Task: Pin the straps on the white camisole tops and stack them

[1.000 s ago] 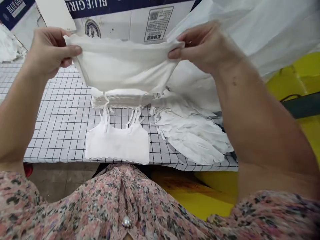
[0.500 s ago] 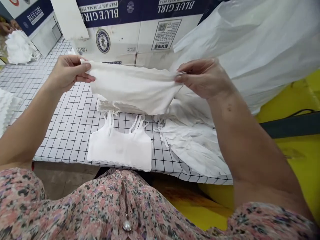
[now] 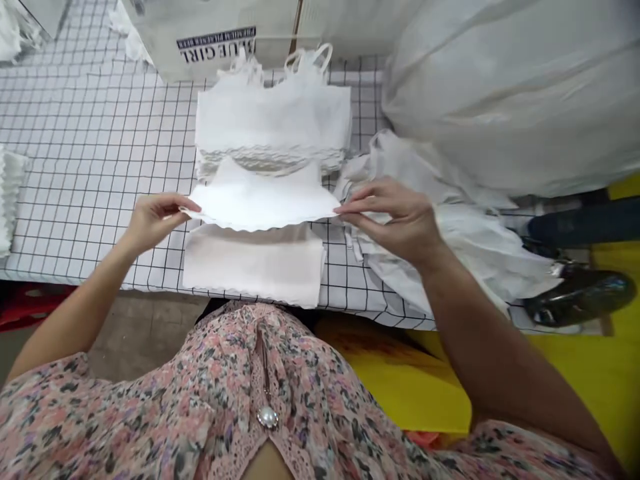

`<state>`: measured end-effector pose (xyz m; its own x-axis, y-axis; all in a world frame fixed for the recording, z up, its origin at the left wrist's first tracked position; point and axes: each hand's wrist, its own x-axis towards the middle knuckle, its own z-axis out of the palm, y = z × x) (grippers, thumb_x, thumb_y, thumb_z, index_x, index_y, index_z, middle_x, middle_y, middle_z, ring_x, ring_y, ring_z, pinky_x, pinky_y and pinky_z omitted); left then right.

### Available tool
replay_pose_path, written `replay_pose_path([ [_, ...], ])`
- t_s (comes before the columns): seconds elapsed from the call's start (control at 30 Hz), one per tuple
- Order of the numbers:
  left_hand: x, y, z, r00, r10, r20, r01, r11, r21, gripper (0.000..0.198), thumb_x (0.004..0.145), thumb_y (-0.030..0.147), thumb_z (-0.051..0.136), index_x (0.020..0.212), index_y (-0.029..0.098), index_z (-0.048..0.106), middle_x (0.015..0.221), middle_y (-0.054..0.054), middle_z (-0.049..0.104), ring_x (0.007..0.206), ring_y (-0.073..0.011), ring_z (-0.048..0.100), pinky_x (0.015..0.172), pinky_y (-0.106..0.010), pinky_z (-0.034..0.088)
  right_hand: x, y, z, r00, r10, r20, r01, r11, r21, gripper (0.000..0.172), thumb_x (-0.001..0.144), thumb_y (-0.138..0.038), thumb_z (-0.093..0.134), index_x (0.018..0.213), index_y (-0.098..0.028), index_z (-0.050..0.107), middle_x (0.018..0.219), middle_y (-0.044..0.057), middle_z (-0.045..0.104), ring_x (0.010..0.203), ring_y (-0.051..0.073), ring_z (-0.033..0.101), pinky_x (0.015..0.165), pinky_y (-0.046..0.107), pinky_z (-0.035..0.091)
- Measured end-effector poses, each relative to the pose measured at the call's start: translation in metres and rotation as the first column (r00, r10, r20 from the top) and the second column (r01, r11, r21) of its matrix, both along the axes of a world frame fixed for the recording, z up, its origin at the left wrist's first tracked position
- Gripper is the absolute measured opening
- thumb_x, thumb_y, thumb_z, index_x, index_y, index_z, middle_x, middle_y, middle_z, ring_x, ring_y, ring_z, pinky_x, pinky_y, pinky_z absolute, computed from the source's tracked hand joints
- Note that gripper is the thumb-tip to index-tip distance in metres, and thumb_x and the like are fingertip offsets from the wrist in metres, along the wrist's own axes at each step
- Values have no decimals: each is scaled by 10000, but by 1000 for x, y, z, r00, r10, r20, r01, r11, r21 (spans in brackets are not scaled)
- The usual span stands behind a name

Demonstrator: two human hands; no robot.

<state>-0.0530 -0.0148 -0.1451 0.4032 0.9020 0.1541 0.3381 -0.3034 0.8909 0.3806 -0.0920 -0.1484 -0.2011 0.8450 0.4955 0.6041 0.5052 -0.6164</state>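
Between my hands hangs a white camisole top, stretched sideways just above the table. My left hand pinches one lower corner, thumb against fingers. The opposite corner is pinched by my right hand. Below the held top, a second white camisole top lies flat near the front edge, its upper part covered. Just beyond is a neat stack of white camisole tops, thin straps pointing away from me and scalloped hems towards me. A loose heap of white tops lies right of my right hand.
The checked tablecloth covers the table. At the back stands a printed cardboard carton. A big white plastic bag bulges at the right, near a glossy black object. More white fabric lies at the left edge.
Both hands have lowered the held camisole top towards me, and it now hangs over the top near the front edge. My view has tilted down, revealing the stack.
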Motion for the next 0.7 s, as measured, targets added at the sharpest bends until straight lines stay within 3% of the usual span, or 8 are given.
replay_pose_path([
  [0.07, -1, -15, -24, 1000, 13, -18, -14, 998, -55, 93, 875, 290, 816, 913, 208, 837, 986, -70, 844, 961, -199, 820, 893, -373, 718, -3, -15, -20, 998, -59, 37, 61, 998, -34, 89, 935, -315, 777, 889, -284, 848, 879, 35, 771, 859, 205, 722, 828, 416, 597],
  [0.13, -4, -28, -34, 999, 27, -26, -28, 998, -50, 88, 879, 286, 800, 920, 216, 834, 1020, -73, 846, 1002, -202, 812, 906, -369, 704, -5, -30, -26, 991, -123, 51, 123, 992, -1, 87, 957, -320, 767, 906, -299, 834, 913, 33, 772, 875, 216, 721, 843, 433, 594],
  [0.23, -10, -46, -33, 999, 40, -34, -39, 999, 24, 54, 899, 250, 781, 915, 231, 829, 1034, -63, 846, 1019, -197, 805, 880, -351, 689, -10, -58, -24, 975, -186, 124, 173, 979, 104, 54, 953, -266, 783, 949, -307, 818, 964, 36, 779, 920, 225, 723, 870, 435, 589],
  [0.33, -16, -65, -37, 998, 20, -66, -16, 998, 53, 102, 914, 200, 733, 924, 234, 829, 1041, -50, 847, 1017, -194, 806, 908, -352, 679, -17, -85, -33, 963, -162, 217, 125, 977, 174, 97, 939, -195, 780, 971, -287, 791, 985, 31, 784, 912, 212, 718, 921, 438, 582],
  [0.47, -19, -80, -48, 990, 6, -144, 1, 999, 50, 142, 915, 180, 688, 921, 227, 822, 1079, -42, 849, 1042, -204, 808, 981, -384, 670, -27, -106, -55, 962, -143, 233, 103, 979, 173, 151, 937, -127, 753, 1010, -259, 754, 959, 26, 780, 869, 188, 710, 957, 437, 581],
  [0.7, -31, -104, -52, 978, 53, -204, -31, 993, 112, 131, 941, 163, 705, 941, 233, 816, 1126, -35, 845, 1064, -197, 798, 993, -383, 655, -43, -134, -65, 968, -125, 218, 89, 982, 167, 202, 952, -117, 729, 1076, -272, 768, 950, 18, 769, 912, 173, 687, 1164, 514, 520],
])
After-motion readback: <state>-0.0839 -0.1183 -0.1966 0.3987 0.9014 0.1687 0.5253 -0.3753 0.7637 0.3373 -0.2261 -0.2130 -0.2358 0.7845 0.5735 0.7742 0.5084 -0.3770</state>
